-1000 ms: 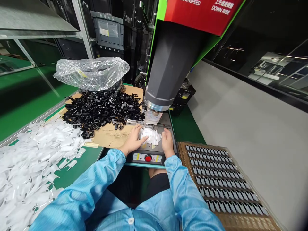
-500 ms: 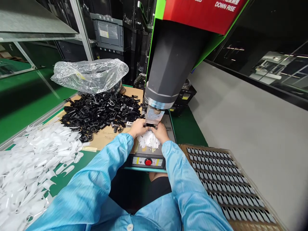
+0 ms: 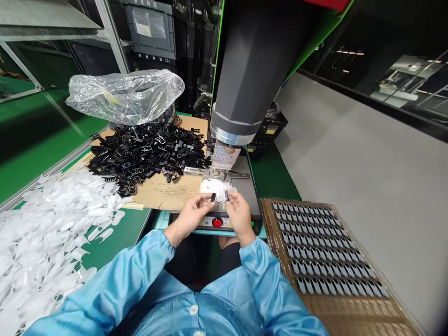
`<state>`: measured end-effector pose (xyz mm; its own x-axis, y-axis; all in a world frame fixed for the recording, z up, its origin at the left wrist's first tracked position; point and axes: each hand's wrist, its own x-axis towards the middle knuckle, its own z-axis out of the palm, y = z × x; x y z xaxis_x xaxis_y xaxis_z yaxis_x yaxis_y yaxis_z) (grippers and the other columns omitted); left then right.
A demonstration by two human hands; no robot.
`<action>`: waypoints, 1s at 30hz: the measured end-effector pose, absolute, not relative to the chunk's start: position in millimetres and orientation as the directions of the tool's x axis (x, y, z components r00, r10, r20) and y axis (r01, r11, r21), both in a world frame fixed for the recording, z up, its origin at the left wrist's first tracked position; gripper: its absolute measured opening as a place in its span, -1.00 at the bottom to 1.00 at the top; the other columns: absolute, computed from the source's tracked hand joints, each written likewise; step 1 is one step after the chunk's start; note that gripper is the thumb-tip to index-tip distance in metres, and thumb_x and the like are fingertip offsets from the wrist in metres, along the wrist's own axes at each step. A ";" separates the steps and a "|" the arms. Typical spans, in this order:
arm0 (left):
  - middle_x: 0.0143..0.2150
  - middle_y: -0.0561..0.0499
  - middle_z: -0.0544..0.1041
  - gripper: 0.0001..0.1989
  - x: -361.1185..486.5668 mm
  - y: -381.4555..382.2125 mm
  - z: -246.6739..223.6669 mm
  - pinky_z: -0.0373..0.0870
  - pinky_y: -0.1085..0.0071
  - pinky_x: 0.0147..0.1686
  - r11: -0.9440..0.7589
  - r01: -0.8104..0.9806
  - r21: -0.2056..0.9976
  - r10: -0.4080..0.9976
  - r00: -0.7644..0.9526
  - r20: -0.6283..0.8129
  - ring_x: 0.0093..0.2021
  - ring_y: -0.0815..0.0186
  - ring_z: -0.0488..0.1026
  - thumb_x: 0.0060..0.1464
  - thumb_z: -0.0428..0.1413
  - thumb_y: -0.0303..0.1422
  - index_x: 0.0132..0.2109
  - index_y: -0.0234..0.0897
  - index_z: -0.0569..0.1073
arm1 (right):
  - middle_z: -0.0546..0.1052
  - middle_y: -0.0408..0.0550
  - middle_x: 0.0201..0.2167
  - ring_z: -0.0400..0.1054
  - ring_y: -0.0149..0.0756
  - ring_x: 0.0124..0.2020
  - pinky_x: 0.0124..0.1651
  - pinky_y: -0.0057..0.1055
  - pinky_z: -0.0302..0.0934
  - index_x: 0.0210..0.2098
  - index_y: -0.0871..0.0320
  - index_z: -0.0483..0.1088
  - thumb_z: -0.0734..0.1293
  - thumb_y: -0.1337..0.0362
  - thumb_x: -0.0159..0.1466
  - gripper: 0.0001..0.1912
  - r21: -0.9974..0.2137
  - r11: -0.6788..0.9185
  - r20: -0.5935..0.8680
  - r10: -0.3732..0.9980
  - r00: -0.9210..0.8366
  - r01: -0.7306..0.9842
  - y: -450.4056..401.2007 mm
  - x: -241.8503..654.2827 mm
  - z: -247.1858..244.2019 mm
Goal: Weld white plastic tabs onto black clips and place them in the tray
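Note:
My left hand [image 3: 192, 213] pinches a small black plastic part [image 3: 213, 197] between thumb and fingertips. Opposite it, my right hand [image 3: 240, 213] grips another small part [image 3: 227, 195] with a pale face and dark edge; its exact kind is too small to tell. Both hands hover over the front of the machine base, a little apart. Just beyond the fingertips lies a pile of thin white pieces [image 3: 217, 185]. Behind the pile, a metal fixture [image 3: 219, 173] sits beneath the press head [image 3: 226, 156], with no hand touching it.
Black plastic parts [image 3: 147, 151] are heaped on cardboard at the left, with a clear plastic bag [image 3: 128, 95] behind. White film pieces [image 3: 52, 238] cover the near left table. A red button [image 3: 217, 222] is on the base front. At right stands a tray [image 3: 329, 247] with rows of grey-faced parts.
Both hands have drawn back towards me from the fixture under the press head and moved apart, each now with a small part. The camera view has shifted slightly.

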<state>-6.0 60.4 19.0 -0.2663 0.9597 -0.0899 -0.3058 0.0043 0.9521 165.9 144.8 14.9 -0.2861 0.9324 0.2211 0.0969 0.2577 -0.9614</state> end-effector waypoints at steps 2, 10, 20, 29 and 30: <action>-0.04 -0.09 0.70 -0.49 6.8 34.9 14.6 0.59 0.24 0.01 -0.018 -0.349 0.937 0.957 -0.279 -0.085 -0.10 0.22 0.64 0.03 0.47 -0.09 0.06 -0.20 0.61 | 0.65 0.06 -0.05 0.59 -0.10 0.00 0.10 -0.12 0.53 0.12 0.08 0.44 0.35 0.22 0.33 -0.64 -0.969 0.241 0.213 0.924 -0.319 0.052 107.3 168.9 11.0; -0.05 -0.09 0.70 -0.52 28.9 8.3 -0.1 0.60 0.17 0.08 -0.042 -0.398 0.916 0.959 -0.272 -0.075 -0.06 0.21 0.65 0.02 0.48 -0.16 0.04 -0.19 0.57 | 0.63 0.04 -0.04 0.58 -0.14 -0.05 0.13 -0.10 0.51 0.09 0.05 0.43 0.35 0.25 0.35 -0.68 -0.977 0.206 0.183 0.934 -0.307 0.044 58.9 173.7 2.3; -0.13 -0.07 0.70 -0.55 30.8 2.4 3.6 0.59 0.28 0.02 -0.034 -0.434 0.900 0.968 -0.237 -0.077 -0.12 0.26 0.64 0.03 0.49 -0.20 0.01 -0.26 0.60 | 0.64 0.03 -0.03 0.57 -0.13 -0.03 0.16 -0.08 0.48 0.08 0.04 0.47 0.43 0.19 0.34 -0.68 -0.979 0.201 0.190 0.937 -0.292 0.010 53.1 178.0 1.8; -0.26 0.02 0.66 -0.58 25.6 1.0 12.5 0.59 0.48 -0.27 0.030 -0.546 0.837 0.968 -0.194 -0.161 -0.29 0.36 0.62 0.02 0.51 -0.23 -0.06 -0.28 0.56 | 0.63 0.06 0.03 0.56 -0.11 0.01 0.13 -0.07 0.47 0.10 0.04 0.42 0.46 0.04 0.38 -0.61 -0.990 0.083 0.111 0.958 -0.263 -0.114 48.8 174.9 4.0; -0.22 -0.01 0.67 -0.57 24.5 0.7 14.1 0.60 0.46 -0.27 0.060 -0.587 0.807 0.970 -0.159 -0.187 -0.27 0.33 0.63 0.05 0.50 -0.22 -0.04 -0.28 0.55 | 0.63 0.08 0.05 0.56 -0.10 0.01 0.11 -0.07 0.47 0.13 0.04 0.40 0.45 0.02 0.39 -0.58 -0.988 0.048 0.086 0.962 -0.259 -0.149 48.4 174.9 6.0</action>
<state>24.5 0.7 14.1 -0.1586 0.9695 -0.1868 -0.5869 0.0595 0.8074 174.9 48.4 6.0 -0.2587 0.9622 0.0858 -0.1495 0.0479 -0.9876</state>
